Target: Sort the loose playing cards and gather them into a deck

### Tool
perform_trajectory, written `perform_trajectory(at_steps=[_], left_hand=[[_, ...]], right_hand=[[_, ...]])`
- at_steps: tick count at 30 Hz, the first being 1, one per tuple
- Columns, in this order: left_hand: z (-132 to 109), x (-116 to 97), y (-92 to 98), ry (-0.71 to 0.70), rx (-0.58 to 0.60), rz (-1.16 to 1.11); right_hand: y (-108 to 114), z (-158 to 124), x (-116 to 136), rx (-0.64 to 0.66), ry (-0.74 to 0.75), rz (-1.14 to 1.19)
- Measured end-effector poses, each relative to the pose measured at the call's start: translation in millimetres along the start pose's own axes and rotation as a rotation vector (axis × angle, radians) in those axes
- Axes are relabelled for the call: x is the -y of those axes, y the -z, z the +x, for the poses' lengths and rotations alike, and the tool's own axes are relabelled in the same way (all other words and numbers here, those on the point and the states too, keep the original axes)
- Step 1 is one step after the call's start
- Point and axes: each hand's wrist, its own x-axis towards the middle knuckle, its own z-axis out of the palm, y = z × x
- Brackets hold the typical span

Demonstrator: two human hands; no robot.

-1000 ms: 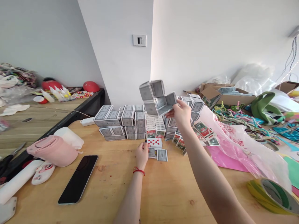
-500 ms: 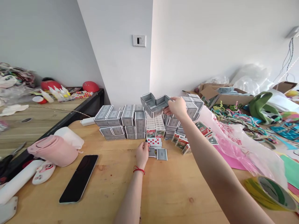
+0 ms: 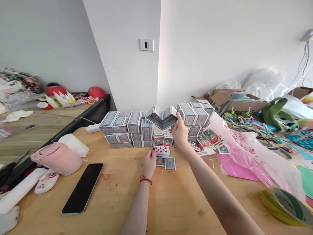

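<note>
My right hand (image 3: 180, 130) is closed on the right end of a V-shaped piece of folded playing cards (image 3: 161, 120), held in the air with its hollow side tilted toward me. Below it, my left hand (image 3: 149, 162) rests on the table, its fingers curled at the left edge of a small pile of playing cards (image 3: 161, 150) topped by a red hearts card. Face-down cards (image 3: 169, 163) with grey backs lie just in front of that pile. Behind the hands, similar grey card blocks (image 3: 118, 125) are stacked at left, with more card blocks (image 3: 195, 114) at right.
Card boxes (image 3: 211, 136) lie right of my right hand, beside pink plastic (image 3: 241, 168). A roll of yellow tape (image 3: 271, 204) sits at the near right. To the left are a black phone (image 3: 83, 188) and a pink pouch-like item (image 3: 58, 158). A wall stands behind.
My right hand has come lower and nearer, tilting the V-shaped card piece so its hollow faces me more. The card boxes at right have toppled. My left hand stays in place.
</note>
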Motion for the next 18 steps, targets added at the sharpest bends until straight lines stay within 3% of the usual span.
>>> perform_trajectory(at_steps=[11, 18], left_hand=[[-2, -4, 0.2, 0.012, 0.027, 0.045], [-2, -2, 0.2, 0.0, 0.032, 0.056]], right_hand=[[-5, -13, -6, 0.01, -0.01, -0.184], [-4, -22, -2, -0.077, -0.018, -0.072]])
